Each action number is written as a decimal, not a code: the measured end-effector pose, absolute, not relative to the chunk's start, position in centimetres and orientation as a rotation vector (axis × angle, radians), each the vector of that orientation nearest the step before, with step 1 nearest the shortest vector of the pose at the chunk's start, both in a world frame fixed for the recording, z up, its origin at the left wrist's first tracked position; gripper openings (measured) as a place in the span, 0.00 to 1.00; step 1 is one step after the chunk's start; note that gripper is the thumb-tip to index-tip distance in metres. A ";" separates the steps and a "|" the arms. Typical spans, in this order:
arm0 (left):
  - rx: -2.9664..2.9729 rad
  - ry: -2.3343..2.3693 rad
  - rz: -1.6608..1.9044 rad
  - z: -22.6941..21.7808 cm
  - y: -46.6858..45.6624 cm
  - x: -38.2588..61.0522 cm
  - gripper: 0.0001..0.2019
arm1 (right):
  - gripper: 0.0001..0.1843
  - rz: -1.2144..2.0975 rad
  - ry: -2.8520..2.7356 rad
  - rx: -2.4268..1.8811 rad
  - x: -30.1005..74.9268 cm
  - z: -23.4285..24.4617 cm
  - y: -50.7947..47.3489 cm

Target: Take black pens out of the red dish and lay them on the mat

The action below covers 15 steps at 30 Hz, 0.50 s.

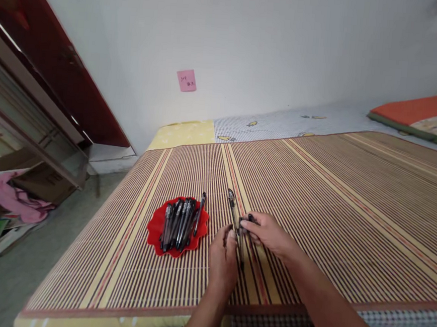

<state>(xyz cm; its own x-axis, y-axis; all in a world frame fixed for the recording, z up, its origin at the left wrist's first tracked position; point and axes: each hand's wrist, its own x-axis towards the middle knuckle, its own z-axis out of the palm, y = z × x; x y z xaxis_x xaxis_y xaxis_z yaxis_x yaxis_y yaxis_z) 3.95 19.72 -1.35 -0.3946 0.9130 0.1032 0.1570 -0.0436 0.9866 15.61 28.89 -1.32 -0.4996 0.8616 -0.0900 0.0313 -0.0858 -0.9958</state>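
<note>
A slim pen (233, 203) with a clear barrel and dark ends slants between my two hands, its lower tip pointing toward me. My left hand (223, 259) is closed at the pen's left side, thumb and fingers pinched around its middle. From the right, my right hand (271, 234) pinches a small dark piece close to the pen; the fingers hide most of it, so its kind is unclear. Left of my hands, a red scalloped plate (153, 229) holds several black-capped pens (178, 223). One pen (200, 213) there leans across the right rim.
A striped bamboo mat (335, 213) covers the bed, up to the white wall (272, 52) behind. Folded orange bedding (415, 111) lies at the far right. A pink note (186, 80) is on the wall. Beyond the bed's left edge are floor, cardboard and a pink cloth (19, 195).
</note>
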 end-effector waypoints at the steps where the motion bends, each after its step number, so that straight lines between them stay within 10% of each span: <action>1: 1.119 1.623 1.532 -1.5 19.8 3.8 0.12 | 0.13 1.700 -1.528 -0.981 16.0 -1.2 29.4; 15: 0.924 1.694 1.654 -3.1 20.6 2.7 0.12 | 0.20 1.488 -1.614 -1.242 13.4 -2.7 39.0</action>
<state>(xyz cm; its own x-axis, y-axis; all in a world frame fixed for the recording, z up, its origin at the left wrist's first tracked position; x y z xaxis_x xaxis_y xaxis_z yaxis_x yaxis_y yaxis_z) 2.73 20.57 -3.10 -0.5837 0.8101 0.0557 0.0748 -0.0146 0.9971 13.36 38.99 -2.72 -0.3744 0.9141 -0.1559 0.2293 -0.0717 -0.9707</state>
